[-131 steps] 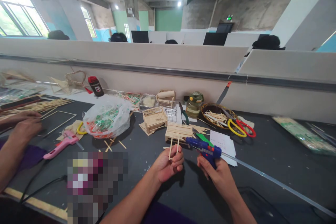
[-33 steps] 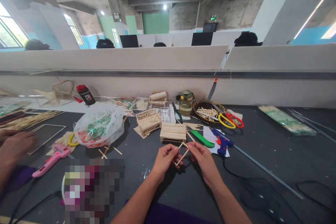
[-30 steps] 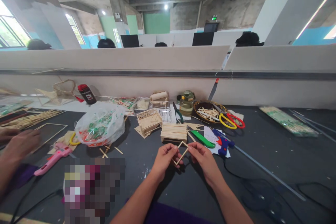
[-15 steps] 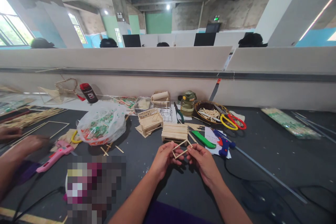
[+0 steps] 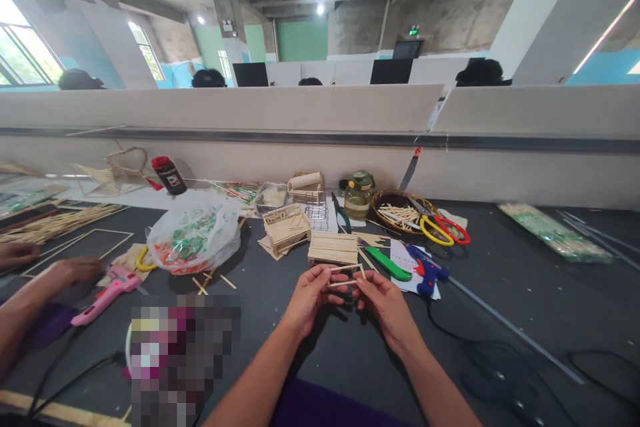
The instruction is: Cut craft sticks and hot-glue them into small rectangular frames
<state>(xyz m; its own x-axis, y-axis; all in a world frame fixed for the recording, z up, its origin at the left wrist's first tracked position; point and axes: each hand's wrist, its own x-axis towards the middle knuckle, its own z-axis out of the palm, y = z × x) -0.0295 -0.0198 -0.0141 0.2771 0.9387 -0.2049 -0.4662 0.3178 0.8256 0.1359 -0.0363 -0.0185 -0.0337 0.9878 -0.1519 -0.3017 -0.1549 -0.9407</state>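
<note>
Clock positions are read from the point between my hands. At nine o'clock, a co-worker's hand (image 5: 75, 271) is left of a pink glue gun (image 5: 113, 288). At ten, a plastic bag (image 5: 226, 240) holds green and white scraps. At eleven is a small stick bench (image 5: 286, 230). At twelve, a slatted stick stand (image 5: 333, 249) sits just beyond my fingers, obstructing the direct forward path. At one is a basket (image 5: 388, 200) of short sticks; at two, a green-handled knife (image 5: 390, 263); at three, a blue glue gun (image 5: 427, 277).

My forearms enter from seven and five o'clock. My left hand (image 5: 310, 292), thumb uppermost, clamps the left end of a stick frame (image 5: 345, 269). My right hand (image 5: 383, 296) pinches its right corner. The frame spans both grips, above the black table (image 5: 525, 253).
</note>
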